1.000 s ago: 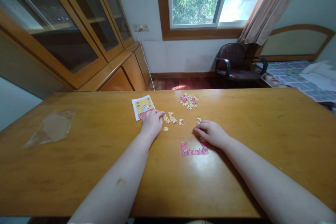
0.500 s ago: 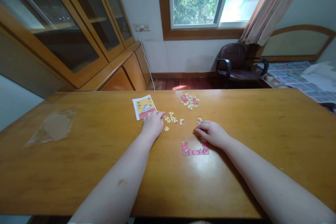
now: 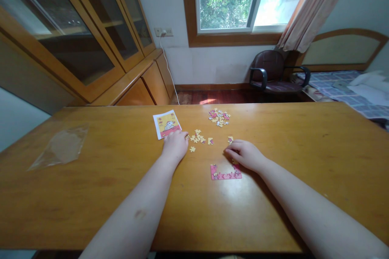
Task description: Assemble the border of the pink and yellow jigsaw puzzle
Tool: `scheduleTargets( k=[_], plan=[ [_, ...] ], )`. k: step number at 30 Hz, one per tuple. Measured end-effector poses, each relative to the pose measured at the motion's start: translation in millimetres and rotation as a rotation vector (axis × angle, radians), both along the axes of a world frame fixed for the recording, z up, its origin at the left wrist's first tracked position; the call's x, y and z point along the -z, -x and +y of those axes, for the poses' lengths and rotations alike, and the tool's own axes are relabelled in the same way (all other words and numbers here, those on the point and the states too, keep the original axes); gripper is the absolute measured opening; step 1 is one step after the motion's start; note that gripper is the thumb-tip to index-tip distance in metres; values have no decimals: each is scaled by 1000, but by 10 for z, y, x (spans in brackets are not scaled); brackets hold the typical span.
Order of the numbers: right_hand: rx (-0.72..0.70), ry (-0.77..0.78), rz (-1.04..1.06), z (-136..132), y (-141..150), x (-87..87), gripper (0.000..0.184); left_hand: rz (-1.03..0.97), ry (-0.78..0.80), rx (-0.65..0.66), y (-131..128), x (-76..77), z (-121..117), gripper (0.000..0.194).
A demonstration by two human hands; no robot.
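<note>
My left hand [image 3: 175, 145] lies on the table by the lower edge of the picture card [image 3: 166, 124], its fingers curled in on a small puzzle piece [image 3: 187, 136] at the tips. Several loose yellow puzzle pieces [image 3: 198, 137] are just to its right. My right hand [image 3: 245, 154] rests with bent fingers and thumb drawn together; whether anything is between them is hidden. Beyond its fingers sits an edge piece [image 3: 230, 139]. The joined pink puzzle border [image 3: 226, 176] forms a U shape below, its upper right part partly covered by that hand.
A heap of mixed puzzle pieces [image 3: 219, 117] lies toward the far edge of the wooden table [image 3: 194, 218]. On the left is a clear plastic bag [image 3: 62, 145]. Past the table stand a glass-door cabinet [image 3: 121, 68], an office chair [image 3: 270, 68] and a bed [image 3: 340, 85].
The fingers of my left hand have curled inward and drawn back slightly, and a piece now shows at their tips. My right hand has stayed in place.
</note>
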State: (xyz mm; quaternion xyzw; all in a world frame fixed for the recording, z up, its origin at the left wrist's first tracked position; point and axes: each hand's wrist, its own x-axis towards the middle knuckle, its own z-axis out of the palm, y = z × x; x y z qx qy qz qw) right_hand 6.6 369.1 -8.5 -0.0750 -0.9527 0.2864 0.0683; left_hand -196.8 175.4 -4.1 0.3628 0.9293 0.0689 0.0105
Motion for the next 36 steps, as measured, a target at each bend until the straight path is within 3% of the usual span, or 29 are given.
scheduleTargets(
  k=[15,36],
  plan=[
    [-7,11,-3,0,-3,-1,25,-70,25,-72,-32,-28,14,21],
    [-9,17,-4,4,-2,23,25,-126,203,-142,-142,-77,3,21]
  ],
)
